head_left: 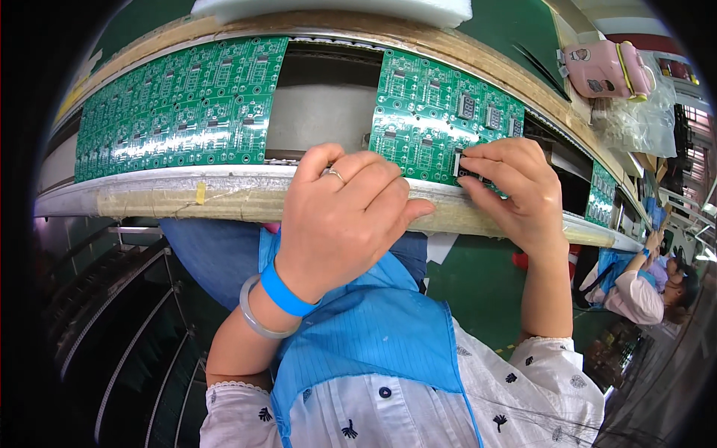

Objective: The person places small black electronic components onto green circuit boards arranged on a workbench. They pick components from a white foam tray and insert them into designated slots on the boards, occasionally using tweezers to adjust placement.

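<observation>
A green circuit board panel [433,104] lies on the conveyor rails in front of me. My right hand [515,190] pinches a small black display part [461,166] against the panel's near edge. My left hand [340,216] rests on the padded front rail [149,198] beside the panel's near left corner, fingers curled, with a ring on one finger and nothing visibly held; its palm is hidden. A blue wristband and a clear bangle sit on the left wrist. Several display parts stand seated further back on the same panel.
A second, wider green panel [179,104] lies on the conveyor to the left, with an open gap between the two. A third panel [601,194] follows on the right. A pink bag [605,69] and clear plastic bags lie at the far right. Another person [642,287] works further down the line.
</observation>
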`<action>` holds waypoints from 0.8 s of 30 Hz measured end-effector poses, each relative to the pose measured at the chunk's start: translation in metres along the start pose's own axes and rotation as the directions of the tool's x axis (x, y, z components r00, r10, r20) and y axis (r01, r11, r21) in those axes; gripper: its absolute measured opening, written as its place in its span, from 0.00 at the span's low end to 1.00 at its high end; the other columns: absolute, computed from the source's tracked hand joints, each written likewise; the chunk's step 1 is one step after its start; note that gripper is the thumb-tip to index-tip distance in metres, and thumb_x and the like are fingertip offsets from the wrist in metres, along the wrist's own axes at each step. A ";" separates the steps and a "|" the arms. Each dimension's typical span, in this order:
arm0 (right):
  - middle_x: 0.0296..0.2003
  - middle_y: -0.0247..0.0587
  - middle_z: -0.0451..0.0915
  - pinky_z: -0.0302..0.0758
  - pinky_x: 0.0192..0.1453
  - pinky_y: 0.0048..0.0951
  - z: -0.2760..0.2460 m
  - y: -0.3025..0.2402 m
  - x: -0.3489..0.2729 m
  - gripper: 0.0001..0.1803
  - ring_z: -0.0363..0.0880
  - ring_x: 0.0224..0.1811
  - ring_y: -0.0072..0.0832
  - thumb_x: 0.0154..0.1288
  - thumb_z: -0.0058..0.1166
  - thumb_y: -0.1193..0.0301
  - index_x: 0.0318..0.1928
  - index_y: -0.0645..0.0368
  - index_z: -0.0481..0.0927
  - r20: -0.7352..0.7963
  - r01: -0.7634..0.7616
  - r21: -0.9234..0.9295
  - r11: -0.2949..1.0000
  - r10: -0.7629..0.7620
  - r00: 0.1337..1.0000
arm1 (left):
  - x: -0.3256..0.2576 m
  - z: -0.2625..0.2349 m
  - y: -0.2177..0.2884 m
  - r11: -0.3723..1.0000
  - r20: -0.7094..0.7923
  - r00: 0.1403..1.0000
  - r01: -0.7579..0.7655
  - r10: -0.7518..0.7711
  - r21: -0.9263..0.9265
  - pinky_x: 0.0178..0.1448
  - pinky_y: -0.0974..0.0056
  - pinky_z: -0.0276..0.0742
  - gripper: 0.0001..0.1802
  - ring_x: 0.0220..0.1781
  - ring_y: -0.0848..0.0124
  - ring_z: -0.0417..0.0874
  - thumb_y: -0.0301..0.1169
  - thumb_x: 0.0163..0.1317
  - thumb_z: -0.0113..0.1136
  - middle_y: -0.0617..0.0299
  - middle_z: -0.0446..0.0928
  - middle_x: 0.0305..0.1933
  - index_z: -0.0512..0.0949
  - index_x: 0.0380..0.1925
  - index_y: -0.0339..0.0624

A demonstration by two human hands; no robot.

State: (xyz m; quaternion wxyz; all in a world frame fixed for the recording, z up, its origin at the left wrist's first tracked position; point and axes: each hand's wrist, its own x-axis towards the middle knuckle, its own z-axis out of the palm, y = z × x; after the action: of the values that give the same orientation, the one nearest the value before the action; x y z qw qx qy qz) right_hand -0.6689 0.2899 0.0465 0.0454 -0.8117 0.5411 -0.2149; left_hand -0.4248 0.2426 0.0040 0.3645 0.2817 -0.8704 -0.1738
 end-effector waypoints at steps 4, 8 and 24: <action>0.41 0.34 0.88 0.77 0.50 0.37 0.000 0.001 0.002 0.14 0.84 0.44 0.34 0.50 0.74 0.76 0.39 0.57 0.88 0.022 0.010 -0.001 1.000 -0.010 1.000 | -0.001 0.004 -0.002 1.000 -0.059 0.998 -0.018 0.020 0.022 0.50 0.56 0.72 0.12 0.43 0.68 0.81 0.38 0.56 0.74 0.66 0.81 0.36 0.81 0.27 0.45; 0.41 0.34 0.88 0.77 0.50 0.38 0.001 0.000 0.001 0.14 0.84 0.44 0.35 0.50 0.75 0.75 0.40 0.56 0.88 0.021 -0.010 0.000 1.000 0.010 1.000 | -0.001 0.004 -0.003 1.000 -0.054 0.998 -0.015 0.016 0.012 0.51 0.56 0.70 0.11 0.43 0.68 0.82 0.37 0.56 0.74 0.66 0.82 0.37 0.82 0.29 0.45; 0.39 0.41 0.86 0.79 0.46 0.30 -0.022 0.014 0.127 0.08 0.85 0.40 0.33 0.63 0.68 0.74 0.42 0.61 0.89 -0.241 0.037 0.075 0.997 -0.018 0.970 | 0.025 -0.016 -0.007 0.998 -0.015 0.999 0.050 -0.050 0.035 0.58 0.51 0.71 0.16 0.55 0.59 0.83 0.38 0.57 0.74 0.57 0.82 0.52 0.84 0.42 0.42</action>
State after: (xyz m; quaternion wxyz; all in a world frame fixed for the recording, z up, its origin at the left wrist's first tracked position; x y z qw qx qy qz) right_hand -0.6487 0.1742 0.1005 0.0087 -0.7847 0.5226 -0.3332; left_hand -0.4248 0.2204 0.0246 0.3613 0.3111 -0.8633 -0.1654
